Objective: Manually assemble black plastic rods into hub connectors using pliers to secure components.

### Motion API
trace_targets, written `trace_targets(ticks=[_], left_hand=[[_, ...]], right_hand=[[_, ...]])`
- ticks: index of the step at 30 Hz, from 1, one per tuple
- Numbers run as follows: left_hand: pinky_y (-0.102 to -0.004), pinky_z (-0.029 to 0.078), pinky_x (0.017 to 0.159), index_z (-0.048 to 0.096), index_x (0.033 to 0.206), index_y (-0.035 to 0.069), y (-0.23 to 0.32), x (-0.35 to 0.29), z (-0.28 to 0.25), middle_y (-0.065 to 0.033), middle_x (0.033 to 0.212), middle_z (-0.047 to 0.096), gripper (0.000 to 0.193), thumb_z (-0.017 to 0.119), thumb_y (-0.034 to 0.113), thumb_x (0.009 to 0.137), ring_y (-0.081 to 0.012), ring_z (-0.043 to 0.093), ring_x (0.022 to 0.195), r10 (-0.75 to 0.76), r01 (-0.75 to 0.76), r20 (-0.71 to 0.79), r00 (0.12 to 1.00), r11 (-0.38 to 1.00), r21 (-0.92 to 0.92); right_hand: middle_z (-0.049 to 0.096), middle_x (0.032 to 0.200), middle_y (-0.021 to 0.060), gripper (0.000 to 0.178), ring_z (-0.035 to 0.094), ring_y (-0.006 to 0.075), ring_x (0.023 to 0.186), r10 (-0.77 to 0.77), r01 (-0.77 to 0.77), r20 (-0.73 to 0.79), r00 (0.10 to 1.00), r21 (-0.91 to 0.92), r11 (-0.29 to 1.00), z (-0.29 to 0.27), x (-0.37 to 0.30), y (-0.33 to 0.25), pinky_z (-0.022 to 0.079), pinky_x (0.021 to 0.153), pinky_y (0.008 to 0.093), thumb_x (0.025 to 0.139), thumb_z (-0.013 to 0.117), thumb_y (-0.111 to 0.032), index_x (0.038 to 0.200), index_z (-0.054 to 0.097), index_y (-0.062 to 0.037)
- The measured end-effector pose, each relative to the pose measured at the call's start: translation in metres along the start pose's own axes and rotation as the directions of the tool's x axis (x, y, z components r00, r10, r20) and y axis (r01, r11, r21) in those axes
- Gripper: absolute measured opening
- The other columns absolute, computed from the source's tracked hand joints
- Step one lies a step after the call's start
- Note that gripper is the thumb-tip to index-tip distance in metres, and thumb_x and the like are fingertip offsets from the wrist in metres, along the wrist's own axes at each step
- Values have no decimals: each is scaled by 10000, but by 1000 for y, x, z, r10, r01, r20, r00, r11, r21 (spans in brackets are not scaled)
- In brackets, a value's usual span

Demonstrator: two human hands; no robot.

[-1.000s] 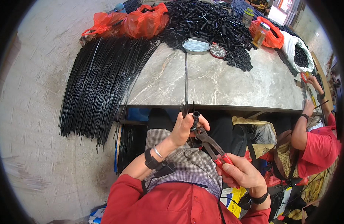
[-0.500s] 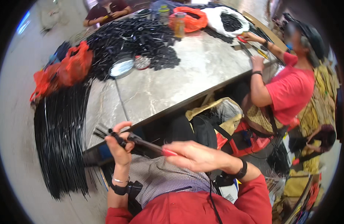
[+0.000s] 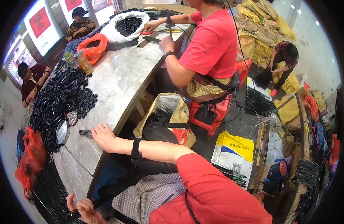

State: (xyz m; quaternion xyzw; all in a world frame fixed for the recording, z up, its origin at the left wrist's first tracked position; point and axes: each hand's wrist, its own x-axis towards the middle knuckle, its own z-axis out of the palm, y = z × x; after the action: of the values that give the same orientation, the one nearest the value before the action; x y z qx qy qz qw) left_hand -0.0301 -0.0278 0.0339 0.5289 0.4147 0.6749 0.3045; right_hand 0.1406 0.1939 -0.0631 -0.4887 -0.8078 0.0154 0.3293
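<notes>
My right hand [image 3: 103,137] is over the near part of the stone-topped table, its fingers closed around a pair of dark pliers [image 3: 85,132]. The jaw end pokes out to the left and lies close to the tabletop; the handles are hidden in my grip. Low at the left, below the table's corner, my left hand [image 3: 86,211] has its fingers bent round black strips [image 3: 72,215], with one finger raised. How many strips it holds cannot be made out.
A heap of black tubular parts [image 3: 62,100] covers the table's left, beside a round mirror-like lid [image 3: 62,131] and a small dish [image 3: 72,118]. Long black strips [image 3: 49,186] hang off the near left. A co-worker in red [image 3: 213,44] sits at the right beside a yellow-rimmed sack [image 3: 142,127].
The view has swung to the right. My right hand has moved away from my left hand, carrying the pliers forward to the tabletop. My left hand stays low with the black strips.
</notes>
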Motion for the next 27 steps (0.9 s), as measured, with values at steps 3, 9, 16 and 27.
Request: trace_targets(ticks=[3, 9, 16, 27], left_hand=[[-200, 215, 458, 438, 1276, -31, 22, -5, -19, 51, 496, 267, 376, 444, 207, 984, -24, 200, 416, 37, -36, -94, 995, 999, 21], [-247, 234, 534, 501, 1210, -24, 81, -10, -50, 39, 482, 228, 460, 370, 356, 986, -68, 168, 412, 259, -280, -107, 960, 865, -416], [-199, 228, 430, 558, 962, 14, 67, -24, -48, 59, 449, 270, 229, 563, 235, 900, -42, 206, 361, 179, -386, -352, 919, 588, -710], [-202, 234, 451, 523, 831, 60, 34, -84, -56, 50, 441, 296, 162, 580, 204, 878, -43, 221, 362, 25, -450, -487, 873, 427, -784]], right_hand=[[576, 990, 149, 267, 507, 303, 1026, -41, 48, -52, 998, 144, 988, -18, -13, -10, 411, 843, 401, 784, 614, -176, 985, 588, -2], [652, 744, 45, 258, 581, 69, 570, -115, -525, 556, 823, 822, 219, -174, -85, 9, 461, 489, 225, 923, 556, -233, 965, 641, 7], [611, 1036, 91, 640, 553, 73, 695, -165, -782, 774, 611, 623, 26, -149, -174, 12, 441, 544, 199, 849, 677, -220, 1359, 375, 21], [573, 929, 55, 296, 443, 57, 557, 120, -364, 492, 862, 767, -529, -140, -147, -36, 354, 427, 201, 945, 546, -321, 920, 573, -27]])
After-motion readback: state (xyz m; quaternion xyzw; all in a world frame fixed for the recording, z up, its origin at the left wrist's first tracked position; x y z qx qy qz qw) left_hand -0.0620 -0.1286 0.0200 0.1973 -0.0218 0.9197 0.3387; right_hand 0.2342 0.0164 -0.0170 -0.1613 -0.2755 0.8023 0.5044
